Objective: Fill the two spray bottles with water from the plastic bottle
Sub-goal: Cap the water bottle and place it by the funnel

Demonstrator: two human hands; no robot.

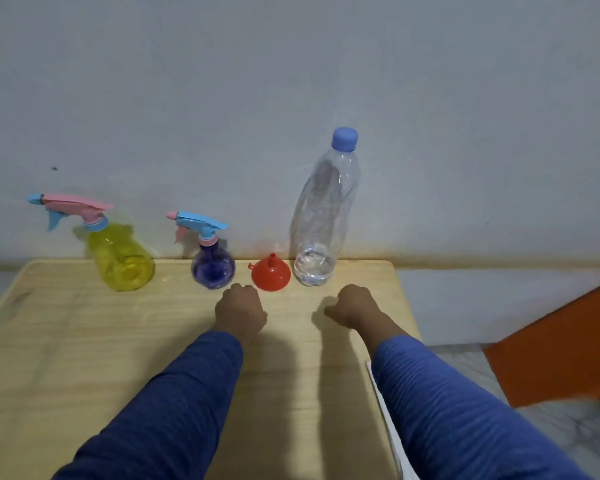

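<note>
Along the wall at the back of the wooden table (66, 341) stand a yellow spray bottle (122, 258) with a pink and blue trigger head and a smaller purple spray bottle (213, 266) with a blue and pink head. Right of them a red funnel (271, 273) sits wide end down. A tall clear plastic bottle (321, 216) with a blue cap holds a little water at its bottom. My left hand (240, 308) rests on the table as a fist just in front of the funnel. My right hand (352, 304) lies curled in front of the plastic bottle. Neither holds anything.
A pale wall (291, 81) rises right behind the bottles. The table's right edge runs just beside my right sleeve. An orange panel (561, 344) stands on the marble floor to the right.
</note>
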